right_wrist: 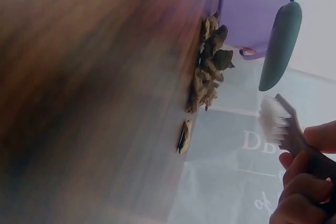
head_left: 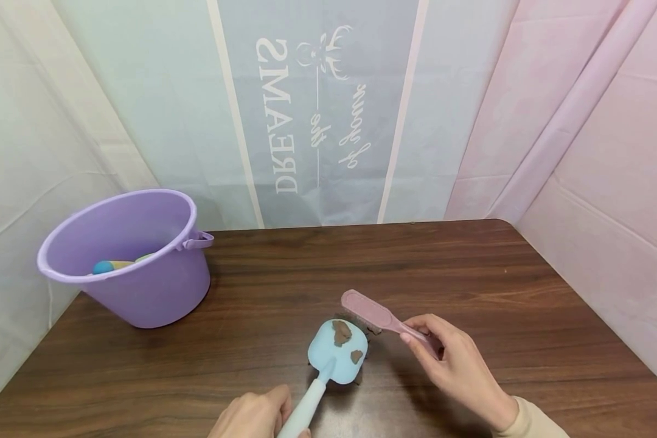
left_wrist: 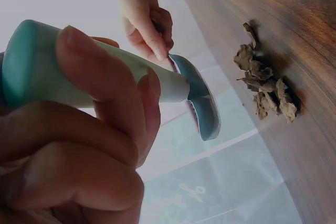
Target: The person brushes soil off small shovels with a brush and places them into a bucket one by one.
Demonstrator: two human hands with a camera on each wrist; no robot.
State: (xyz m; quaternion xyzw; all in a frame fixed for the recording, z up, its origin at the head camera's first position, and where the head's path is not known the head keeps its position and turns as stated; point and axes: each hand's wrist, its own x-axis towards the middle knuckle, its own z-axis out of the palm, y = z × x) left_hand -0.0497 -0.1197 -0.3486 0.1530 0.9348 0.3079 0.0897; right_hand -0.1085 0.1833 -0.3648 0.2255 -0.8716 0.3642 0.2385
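My left hand point(head_left: 253, 413) grips the pale handle of a light blue toy shovel point(head_left: 328, 347), held above the table. Two brown dry leaf pieces point(head_left: 342, 333) lie on its blade. Between thumb and fingers, my right hand point(head_left: 460, 371) holds a pink brush point(head_left: 369, 309) by its handle. White bristles point(right_wrist: 273, 119) point toward the shovel blade in the right wrist view. Beneath the shovel, a small heap of crumpled brown dry leaves point(left_wrist: 265, 85) sits on the table, mostly hidden by the blade in the head view. One loose piece point(right_wrist: 184, 137) lies apart from the heap.
A purple bucket point(head_left: 159, 292) stands at the table's left, with a blue-ended thing point(head_left: 103, 267) and something green inside. Printed cloth point(head_left: 328, 207) hangs behind the dark wooden table point(head_left: 471, 261), and pale cloth point(head_left: 608, 182) borders its right side.
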